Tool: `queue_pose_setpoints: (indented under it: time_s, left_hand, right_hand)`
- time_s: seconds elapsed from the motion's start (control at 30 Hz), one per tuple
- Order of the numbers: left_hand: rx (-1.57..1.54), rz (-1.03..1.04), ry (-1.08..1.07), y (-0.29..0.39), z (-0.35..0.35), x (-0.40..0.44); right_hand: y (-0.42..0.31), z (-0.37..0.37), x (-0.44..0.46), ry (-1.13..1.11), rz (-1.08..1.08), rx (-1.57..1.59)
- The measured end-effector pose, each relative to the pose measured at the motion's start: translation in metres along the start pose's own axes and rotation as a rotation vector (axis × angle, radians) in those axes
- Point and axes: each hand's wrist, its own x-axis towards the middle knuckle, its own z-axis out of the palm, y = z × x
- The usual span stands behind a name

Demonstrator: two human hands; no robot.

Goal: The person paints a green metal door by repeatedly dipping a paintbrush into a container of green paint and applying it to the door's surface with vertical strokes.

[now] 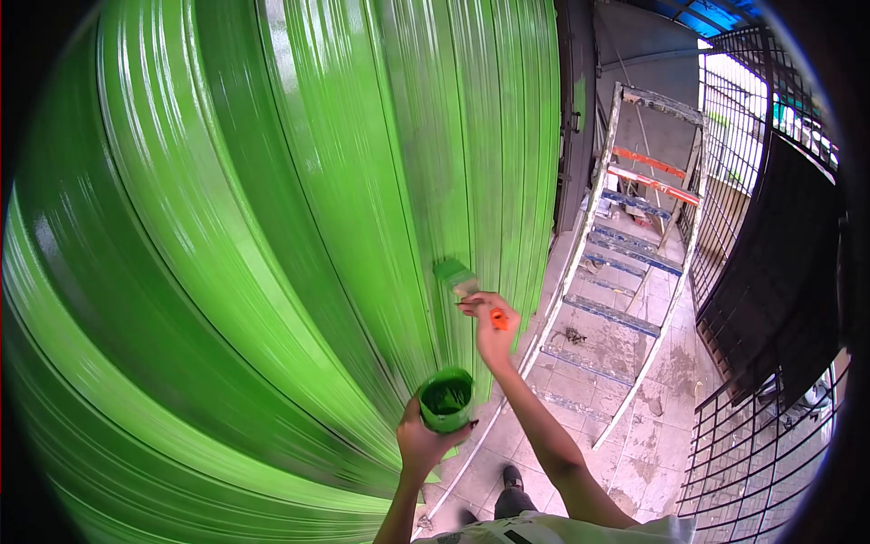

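Here, the closed right hand (496, 328) grips an orange-handled paintbrush (459, 279); the left hand (423, 442) (half curled) clasps a paint container (447, 422).

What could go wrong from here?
1. Spill: the left hand supports an open, round green paint cup; a tilt could send paint onto the pale tiled floor.
2. Patchy finish: greyish streaks show on the glossy green ribbed wall; thin strokes from the green-bristled, orange-handled brush in the right hand might leave them visible.
3. Bump: the paint-spattered stepladder stands beside the person; a backward swing might catch it.
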Motion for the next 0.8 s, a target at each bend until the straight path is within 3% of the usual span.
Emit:
queue_pose_setpoints:
  time_s: [0.17,0.3,0.4,0.47,0.6,0.7,0.8]
  left_hand:
    - [0.009,-0.061,-0.069,-0.008,-0.002,-0.029]
    - [-0.017,-0.027,-0.078,-0.016,-0.001,-0.038]
    - [0.009,-0.033,-0.089,-0.018,-0.002,-0.041]
    - [0.003,-0.047,-0.087,-0.017,-0.001,-0.041]
    - [0.033,-0.086,-0.074,-0.017,-0.003,-0.043]
    - [0.037,-0.106,-0.069,-0.017,-0.005,-0.047]
    - [0.011,-0.112,-0.059,-0.013,-0.006,-0.049]
  right_hand:
    - [0.007,0.042,0.032,-0.034,-0.028,-0.131]
    - [-0.031,0.084,0.091,0.007,-0.343,-0.070]
    - [-0.042,0.098,0.103,0.022,-0.354,0.068]
    - [-0.002,0.071,0.079,-0.007,-0.421,-0.197]
    - [0.053,0.009,-0.008,-0.065,-0.132,-0.388]
    - [0.062,-0.001,-0.022,-0.044,0.027,-0.348]
    - [0.036,0.028,0.019,-0.041,0.023,-0.357]
